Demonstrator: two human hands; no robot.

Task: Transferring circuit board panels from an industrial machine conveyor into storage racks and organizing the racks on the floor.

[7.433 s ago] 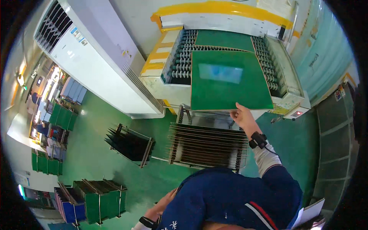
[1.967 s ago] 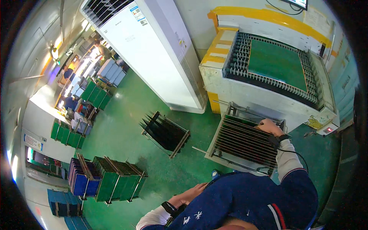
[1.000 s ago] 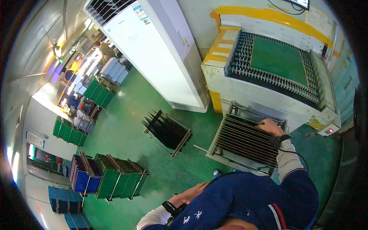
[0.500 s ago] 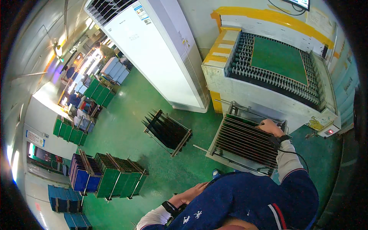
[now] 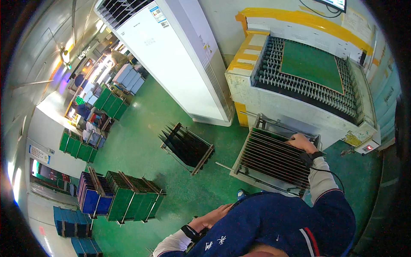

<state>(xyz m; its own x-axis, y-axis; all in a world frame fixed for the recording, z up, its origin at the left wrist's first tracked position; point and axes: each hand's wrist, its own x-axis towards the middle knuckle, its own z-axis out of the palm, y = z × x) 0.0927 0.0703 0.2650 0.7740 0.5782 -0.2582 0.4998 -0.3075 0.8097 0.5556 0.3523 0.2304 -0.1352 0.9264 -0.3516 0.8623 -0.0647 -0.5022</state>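
Note:
A metal rack (image 5: 234,173) in front of me holds a row of thin upright panels (image 5: 274,159), their copper-coloured edges facing up. My right hand (image 5: 301,142) reaches onto the far right part of this row. Its fingers are bent and closed at the edge of a green panel (image 5: 274,136); the fingertips are partly hidden. Near my waist, my left hand (image 5: 215,215) lies against the front of my dark blue shirt (image 5: 265,218), its fingers stretched out and holding nothing visible. Dark bands circle both wrists, and a cable hangs from the right one.
Beyond the rack stands a roller conveyor machine (image 5: 299,100) carrying a flat green panel (image 5: 311,66). A tall white air conditioner (image 5: 171,60) is left of it. A smaller rack of black sheets (image 5: 187,147) sits on the floor. Racks of blue and green panels (image 5: 122,197) line the left.
My hands and the racks stay in place. In the far left background, a person at the lit benches has shifted, and a green head covering now shows.

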